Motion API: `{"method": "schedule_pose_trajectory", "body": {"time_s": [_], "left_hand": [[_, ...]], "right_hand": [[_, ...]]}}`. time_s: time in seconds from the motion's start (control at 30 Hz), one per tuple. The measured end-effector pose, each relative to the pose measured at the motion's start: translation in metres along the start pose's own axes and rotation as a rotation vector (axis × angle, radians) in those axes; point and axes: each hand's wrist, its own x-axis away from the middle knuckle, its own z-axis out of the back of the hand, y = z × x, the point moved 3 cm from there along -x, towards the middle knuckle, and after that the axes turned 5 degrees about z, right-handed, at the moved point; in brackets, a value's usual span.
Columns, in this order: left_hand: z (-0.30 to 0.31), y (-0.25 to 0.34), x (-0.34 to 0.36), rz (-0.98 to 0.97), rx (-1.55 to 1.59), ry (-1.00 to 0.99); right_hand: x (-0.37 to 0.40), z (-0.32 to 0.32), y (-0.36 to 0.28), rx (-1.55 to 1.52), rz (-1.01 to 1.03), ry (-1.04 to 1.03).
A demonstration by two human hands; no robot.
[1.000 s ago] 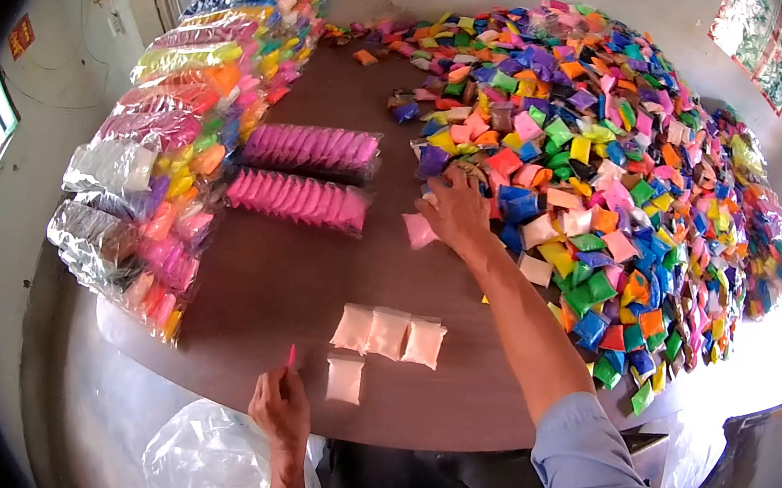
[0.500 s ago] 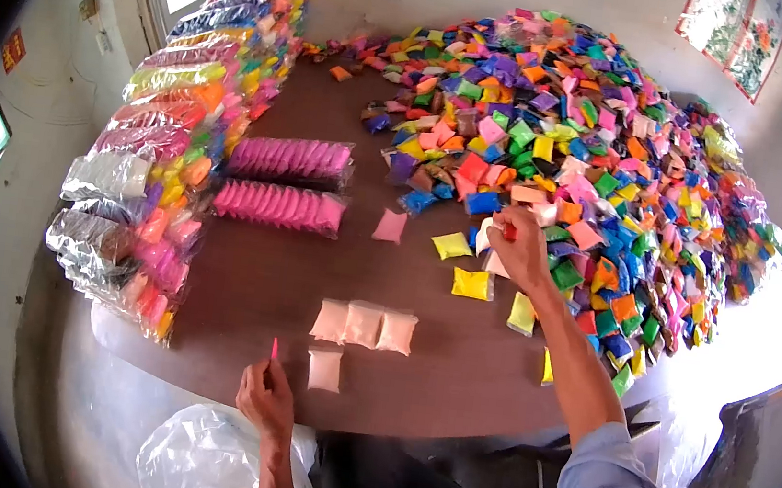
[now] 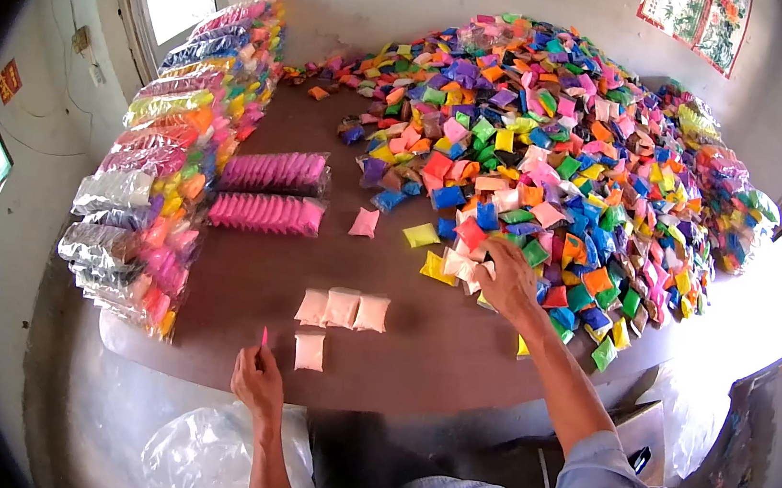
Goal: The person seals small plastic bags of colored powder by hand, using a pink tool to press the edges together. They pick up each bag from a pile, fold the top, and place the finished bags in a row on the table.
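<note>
The left hand (image 3: 258, 381) pinches a slim pink piece (image 3: 265, 337); the right hand (image 3: 510, 279) meets pale packets (image 3: 454, 264) edging the heap (image 3: 569, 166) — its grip I can't tell. Dragging one carelessly could send loosely stacked neighbours sliding.

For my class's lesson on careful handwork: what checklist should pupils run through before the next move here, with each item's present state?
1. Left hand grips the slim bright-pink object: ok.
2. Three pale peach plastic packets side by side, a fourth peach packet nearer the person: ok.
3. Lone pink packet apart from the heap of small multicoloured packets: ok.
4. That heap sorted by colour: not ok, colours mixed.
5. Right hand securely gripping one packet: cannot tell, fingertips unclear at the heap's edge.
</note>
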Motion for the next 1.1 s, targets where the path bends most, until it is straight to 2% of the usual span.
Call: {"method": "schedule_pose_trajectory", "body": {"time_s": [0.1,0.13,0.27,0.33,0.47,0.53,0.57,0.63,0.7,0.77,0.83,0.9,1.0,1.07,1.1], "left_hand": [[0.001,0.003,-0.001,0.013,0.012,-0.004],[0.001,0.004,-0.001,0.000,0.011,0.007],[0.000,0.002,0.000,0.002,0.025,0.018],[0.001,0.003,0.000,0.001,0.018,0.005],[0.004,0.007,-0.002,-0.003,0.067,0.029],[0.000,0.002,-0.001,-0.009,0.047,0.041],[-0.001,0.000,0.000,-0.024,0.032,0.048],[-0.001,0.001,0.000,-0.041,0.045,0.049],[0.001,0.003,-0.001,-0.067,0.054,0.054],[0.001,0.004,0.001,-0.055,0.015,0.014],[0.005,0.006,0.000,-0.087,-0.023,-0.052],[0.009,0.011,0.000,-0.116,-0.065,-0.124],[0.025,0.027,-0.001,-0.210,-0.122,-0.102],[0.042,0.046,0.003,-0.403,-0.187,0.076],[0.048,0.052,0.010,-0.403,-0.197,0.073]], "right_hand": [[0.008,-0.013,-0.004,0.004,-0.044,-0.092],[0.008,-0.010,-0.011,0.051,0.041,-0.093],[0.007,-0.007,-0.027,0.084,0.055,-0.074],[0.007,-0.017,-0.021,0.206,0.080,-0.103],[0.000,-0.019,-0.018,0.178,0.168,-0.049],[-0.003,-0.001,-0.028,0.081,0.104,0.071],[0.001,0.008,-0.036,0.083,0.101,0.066],[0.017,0.023,-0.048,-0.385,-0.258,0.018],[0.048,0.018,-0.039,-0.398,-0.251,-0.027],[0.084,0.014,-0.049,-0.661,-0.453,-0.219],[0.114,0.011,-0.058,-0.746,-0.489,-0.242],[0.140,0.011,-0.074,-1.068,-0.682,-0.263],[0.163,0.008,-0.080,-1.075,-0.705,-0.269],[0.168,0.005,-0.088,-1.077,-0.701,-0.270],[0.168,0.008,-0.096,-1.125,-0.695,-0.219]]}}
